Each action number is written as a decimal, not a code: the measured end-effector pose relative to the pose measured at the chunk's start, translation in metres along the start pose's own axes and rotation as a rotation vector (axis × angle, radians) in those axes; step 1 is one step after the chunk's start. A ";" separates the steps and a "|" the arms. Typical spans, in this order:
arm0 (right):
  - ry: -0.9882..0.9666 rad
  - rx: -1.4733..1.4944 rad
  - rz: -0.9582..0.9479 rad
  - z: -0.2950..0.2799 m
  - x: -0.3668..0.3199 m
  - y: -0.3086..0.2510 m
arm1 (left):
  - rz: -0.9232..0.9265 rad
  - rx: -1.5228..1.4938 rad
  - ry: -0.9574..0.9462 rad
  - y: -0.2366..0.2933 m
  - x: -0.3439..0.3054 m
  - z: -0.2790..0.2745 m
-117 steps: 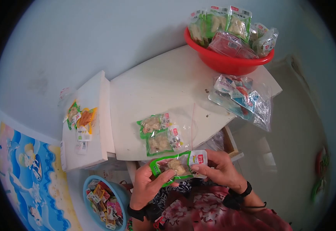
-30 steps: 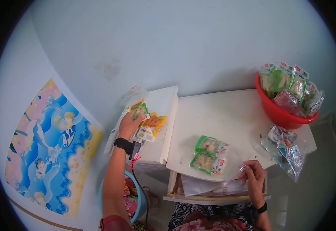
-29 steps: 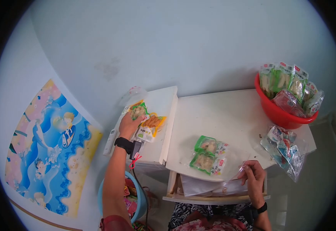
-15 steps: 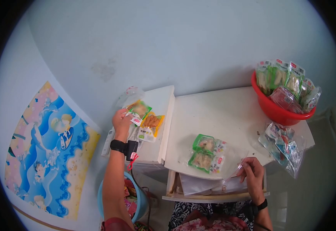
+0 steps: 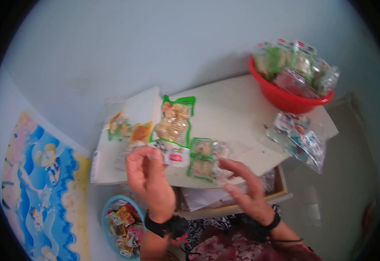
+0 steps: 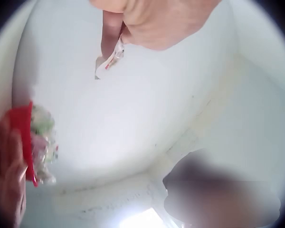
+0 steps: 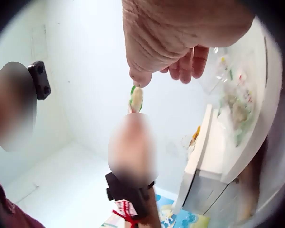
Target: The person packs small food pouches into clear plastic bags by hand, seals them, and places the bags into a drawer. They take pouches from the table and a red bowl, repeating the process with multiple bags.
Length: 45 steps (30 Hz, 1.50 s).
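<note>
In the head view my left hand pinches the white lower end of a green-edged food packet with pale pieces inside. It holds the packet upright above the desk. The same packet appears edge-on in the right wrist view, above the blurred left hand. My right hand, fingers spread and slightly bent, hovers by the desk's front edge with nothing in its grasp. Just beyond its fingertips, two similar green packets lie in a clear plastic bag on the white desk.
A red basin full of packets stands at the back right, with a clear bag of blue-and-white packaging before it. More packets, one yellow-edged, lie on the left cabinet. A blue basin of snacks sits below. The drawer is pulled out.
My left hand has lifted a green packet off the left cabinet and brought it toward the middle. My right hand has released the clear bag's edge and moved left. The head view has shifted.
</note>
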State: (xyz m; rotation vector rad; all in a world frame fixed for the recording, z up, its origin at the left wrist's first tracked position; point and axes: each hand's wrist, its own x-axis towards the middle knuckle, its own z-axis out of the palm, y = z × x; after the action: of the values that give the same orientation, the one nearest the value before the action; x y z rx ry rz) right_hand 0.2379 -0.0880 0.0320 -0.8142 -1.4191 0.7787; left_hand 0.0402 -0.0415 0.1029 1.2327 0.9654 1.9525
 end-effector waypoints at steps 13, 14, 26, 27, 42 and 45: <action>0.618 0.349 0.318 -0.036 -0.047 0.001 | -0.009 0.019 -0.551 -0.054 -0.136 0.076; 0.641 0.316 0.332 -0.042 -0.049 0.002 | 0.114 0.116 -0.562 -0.052 -0.132 0.075; 0.400 0.122 0.634 -0.069 -0.080 0.009 | 0.476 0.895 -0.477 -0.072 -0.095 0.037; 0.373 0.115 0.642 -0.066 -0.077 0.008 | 0.476 0.889 -0.481 -0.076 -0.096 0.035; -0.177 0.243 0.777 -0.044 -0.004 0.032 | 0.506 0.685 -0.497 -0.072 -0.108 0.036; -0.378 0.111 0.792 -0.042 0.016 0.038 | 0.501 0.652 -0.486 -0.073 -0.110 0.036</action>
State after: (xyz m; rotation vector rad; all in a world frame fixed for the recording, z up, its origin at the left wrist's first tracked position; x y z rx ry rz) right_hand 0.2807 -0.0552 0.0090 -1.2035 -1.3474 1.6700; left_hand 0.1220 -0.0823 0.0018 2.3767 1.1392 1.5604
